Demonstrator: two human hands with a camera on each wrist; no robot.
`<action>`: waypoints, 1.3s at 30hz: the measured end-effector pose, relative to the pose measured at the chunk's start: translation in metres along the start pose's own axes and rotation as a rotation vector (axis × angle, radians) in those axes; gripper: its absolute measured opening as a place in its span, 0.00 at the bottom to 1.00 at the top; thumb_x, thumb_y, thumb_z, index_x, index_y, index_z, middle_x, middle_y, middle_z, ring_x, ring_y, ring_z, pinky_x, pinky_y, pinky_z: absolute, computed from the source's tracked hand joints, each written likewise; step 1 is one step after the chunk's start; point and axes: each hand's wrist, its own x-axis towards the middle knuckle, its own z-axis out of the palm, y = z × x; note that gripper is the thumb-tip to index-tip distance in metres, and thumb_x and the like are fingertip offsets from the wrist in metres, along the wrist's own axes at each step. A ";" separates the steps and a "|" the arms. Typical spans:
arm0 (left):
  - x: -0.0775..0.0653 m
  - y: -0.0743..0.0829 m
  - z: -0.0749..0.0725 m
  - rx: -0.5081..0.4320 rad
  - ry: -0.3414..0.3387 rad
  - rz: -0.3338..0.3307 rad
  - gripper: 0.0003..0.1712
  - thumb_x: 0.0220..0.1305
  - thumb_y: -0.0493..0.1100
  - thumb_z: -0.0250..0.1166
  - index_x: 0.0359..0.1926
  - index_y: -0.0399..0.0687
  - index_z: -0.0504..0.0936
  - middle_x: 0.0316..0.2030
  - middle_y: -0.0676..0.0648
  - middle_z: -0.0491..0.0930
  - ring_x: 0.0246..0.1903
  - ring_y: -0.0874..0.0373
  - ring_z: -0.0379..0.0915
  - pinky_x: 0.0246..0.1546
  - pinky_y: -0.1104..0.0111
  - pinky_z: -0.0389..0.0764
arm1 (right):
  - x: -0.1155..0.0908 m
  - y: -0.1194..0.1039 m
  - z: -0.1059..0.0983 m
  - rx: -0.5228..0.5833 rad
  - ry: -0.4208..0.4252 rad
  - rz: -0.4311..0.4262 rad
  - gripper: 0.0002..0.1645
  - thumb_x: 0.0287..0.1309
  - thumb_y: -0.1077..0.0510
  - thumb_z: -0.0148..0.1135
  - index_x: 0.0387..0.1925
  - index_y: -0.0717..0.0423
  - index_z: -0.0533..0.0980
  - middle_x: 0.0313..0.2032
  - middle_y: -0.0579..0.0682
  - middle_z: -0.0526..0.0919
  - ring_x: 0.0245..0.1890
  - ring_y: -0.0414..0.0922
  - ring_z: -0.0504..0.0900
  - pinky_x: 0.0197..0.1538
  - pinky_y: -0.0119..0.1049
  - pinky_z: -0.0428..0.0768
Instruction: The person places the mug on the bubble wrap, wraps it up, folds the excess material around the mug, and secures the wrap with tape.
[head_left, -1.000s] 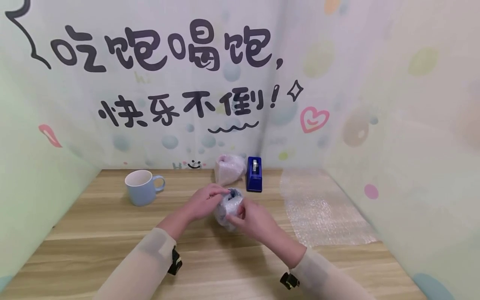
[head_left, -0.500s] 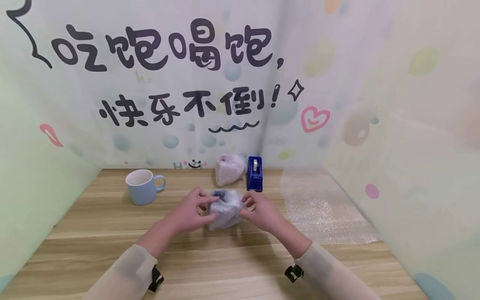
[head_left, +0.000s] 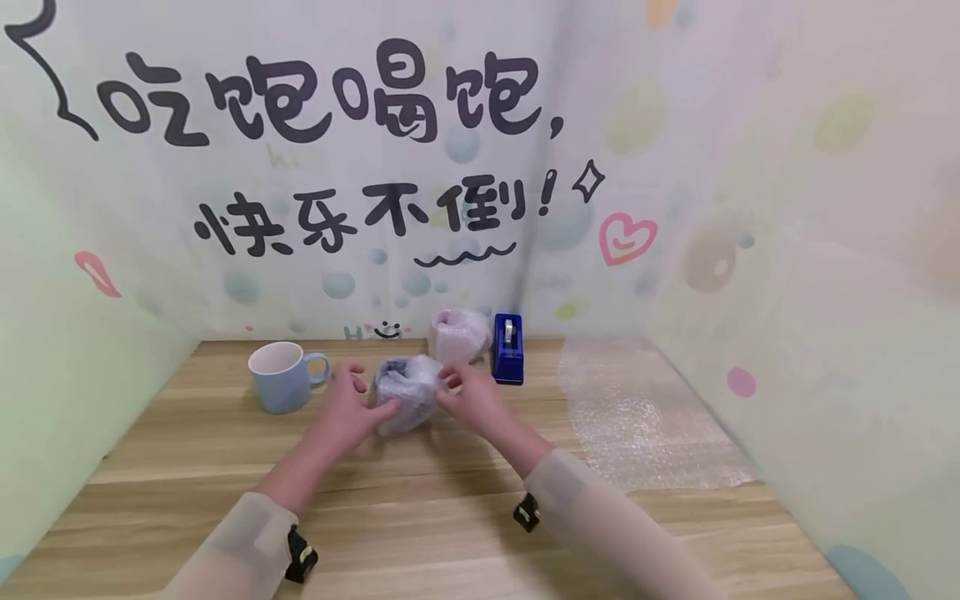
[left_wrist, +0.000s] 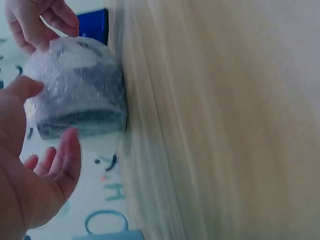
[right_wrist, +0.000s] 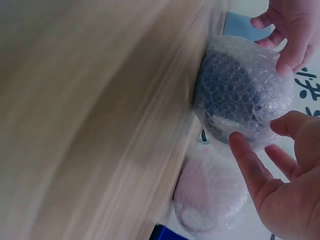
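1. The left grip (head_left: 348,410) has loose fingers, its thumb touching the bundle (head_left: 407,398).
2. The right grip (head_left: 477,400) is loose too, touching its other side.
3. The bundle is between them, near the pink bundle (head_left: 459,335).

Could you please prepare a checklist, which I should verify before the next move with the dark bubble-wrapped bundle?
1. Dark bubble-wrapped bundle on the table: ok, it appears to rest there.
2. Hands off the bundle: not ok, left hand and right hand both appear to touch it.
3. Bundle securely taped: cannot tell.
4. Blue tape dispenser loaded: ok, a tape roll shows.
5. Light blue mug upright: ok.
6. Bubble wrap sheet spread flat: ok.
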 end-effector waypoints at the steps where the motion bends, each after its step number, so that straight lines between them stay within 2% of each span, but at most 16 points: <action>1: 0.004 -0.002 -0.001 -0.011 0.026 -0.027 0.45 0.67 0.49 0.78 0.70 0.32 0.63 0.51 0.34 0.73 0.44 0.46 0.77 0.43 0.61 0.79 | 0.007 -0.003 0.004 0.006 0.010 0.006 0.15 0.71 0.56 0.70 0.55 0.56 0.82 0.53 0.58 0.91 0.50 0.53 0.90 0.48 0.42 0.90; 3: 0.012 -0.005 -0.003 -0.053 0.063 -0.069 0.37 0.69 0.47 0.77 0.64 0.34 0.65 0.46 0.37 0.75 0.40 0.46 0.78 0.38 0.65 0.79 | 0.020 -0.009 0.011 0.014 0.026 0.025 0.16 0.72 0.55 0.70 0.56 0.56 0.83 0.54 0.57 0.91 0.52 0.54 0.90 0.52 0.43 0.90; 6: 0.022 -0.008 -0.004 -0.090 0.107 -0.078 0.27 0.73 0.44 0.73 0.58 0.34 0.69 0.44 0.34 0.81 0.39 0.45 0.84 0.36 0.67 0.83 | 0.038 -0.017 0.021 0.032 0.034 0.053 0.19 0.74 0.55 0.69 0.61 0.56 0.82 0.59 0.57 0.90 0.58 0.54 0.88 0.60 0.44 0.89; 8: 0.028 -0.009 -0.003 -0.097 0.122 -0.076 0.23 0.75 0.44 0.70 0.58 0.34 0.72 0.48 0.29 0.84 0.45 0.40 0.88 0.44 0.62 0.87 | 0.047 -0.020 0.027 0.040 0.028 0.070 0.24 0.75 0.57 0.68 0.68 0.56 0.80 0.64 0.58 0.87 0.60 0.54 0.88 0.63 0.45 0.88; 11: 0.037 -0.011 -0.003 -0.056 0.121 -0.063 0.28 0.77 0.46 0.67 0.67 0.32 0.73 0.59 0.29 0.86 0.59 0.35 0.86 0.60 0.52 0.85 | 0.057 -0.022 0.034 0.070 0.003 0.097 0.33 0.75 0.59 0.68 0.77 0.57 0.73 0.69 0.60 0.83 0.62 0.55 0.86 0.65 0.47 0.87; 13: 0.043 -0.012 -0.004 -0.043 0.082 -0.055 0.33 0.79 0.47 0.64 0.75 0.32 0.69 0.67 0.29 0.82 0.65 0.33 0.83 0.67 0.46 0.82 | 0.061 -0.023 0.038 0.086 -0.014 0.112 0.39 0.75 0.60 0.68 0.82 0.58 0.67 0.73 0.62 0.80 0.66 0.57 0.84 0.69 0.49 0.85; 15: 0.050 -0.012 -0.005 -0.046 0.020 -0.028 0.38 0.81 0.46 0.61 0.80 0.30 0.63 0.72 0.27 0.76 0.69 0.31 0.79 0.70 0.44 0.81 | 0.064 -0.024 0.041 0.099 -0.032 0.126 0.45 0.74 0.60 0.68 0.85 0.59 0.60 0.77 0.63 0.74 0.74 0.58 0.78 0.76 0.51 0.79; 20: 0.061 -0.011 -0.003 -0.064 -0.120 0.014 0.44 0.83 0.43 0.58 0.85 0.26 0.48 0.80 0.23 0.61 0.76 0.30 0.68 0.76 0.44 0.74 | 0.073 -0.022 0.047 0.119 -0.046 0.141 0.54 0.73 0.59 0.70 0.88 0.60 0.50 0.85 0.62 0.58 0.84 0.60 0.62 0.85 0.54 0.64; 25: 0.061 -0.009 -0.003 -0.069 -0.179 0.025 0.47 0.83 0.43 0.59 0.87 0.29 0.43 0.83 0.24 0.54 0.79 0.30 0.63 0.78 0.44 0.71 | 0.111 0.022 0.075 0.129 -0.050 0.124 0.60 0.69 0.53 0.75 0.89 0.54 0.49 0.87 0.58 0.56 0.85 0.57 0.61 0.85 0.53 0.65; 27: 0.059 -0.009 -0.003 -0.062 -0.193 0.030 0.47 0.83 0.44 0.59 0.87 0.30 0.44 0.83 0.23 0.54 0.79 0.29 0.62 0.78 0.44 0.70 | 0.117 0.031 0.079 0.124 -0.051 0.102 0.60 0.68 0.52 0.75 0.89 0.53 0.50 0.86 0.58 0.59 0.84 0.57 0.63 0.84 0.54 0.67; 31: 0.054 -0.008 -0.005 -0.004 -0.197 0.031 0.44 0.83 0.47 0.60 0.86 0.32 0.51 0.81 0.23 0.58 0.78 0.29 0.65 0.77 0.41 0.72 | 0.089 0.010 0.054 0.063 -0.083 0.034 0.54 0.70 0.55 0.70 0.88 0.58 0.53 0.82 0.63 0.66 0.80 0.59 0.71 0.80 0.53 0.74; 34: 0.050 -0.007 -0.006 0.016 -0.185 0.039 0.42 0.82 0.47 0.60 0.85 0.33 0.56 0.80 0.22 0.61 0.76 0.28 0.68 0.75 0.40 0.74 | 0.063 -0.006 0.030 0.065 -0.123 0.003 0.48 0.70 0.59 0.67 0.85 0.61 0.58 0.79 0.65 0.71 0.75 0.61 0.77 0.75 0.53 0.79; 36: 0.048 -0.006 -0.007 0.027 -0.179 0.072 0.41 0.81 0.46 0.61 0.84 0.32 0.58 0.79 0.22 0.62 0.75 0.27 0.70 0.74 0.39 0.75 | 0.049 -0.010 0.014 0.063 -0.133 -0.011 0.43 0.70 0.61 0.65 0.83 0.61 0.64 0.77 0.63 0.74 0.71 0.61 0.82 0.70 0.53 0.84; 39: 0.041 -0.005 -0.008 0.052 -0.169 0.132 0.39 0.79 0.45 0.63 0.82 0.30 0.62 0.77 0.22 0.65 0.73 0.26 0.71 0.74 0.38 0.75 | 0.033 -0.001 -0.011 -0.003 -0.108 -0.038 0.35 0.70 0.61 0.66 0.77 0.60 0.73 0.72 0.59 0.81 0.65 0.57 0.87 0.64 0.49 0.88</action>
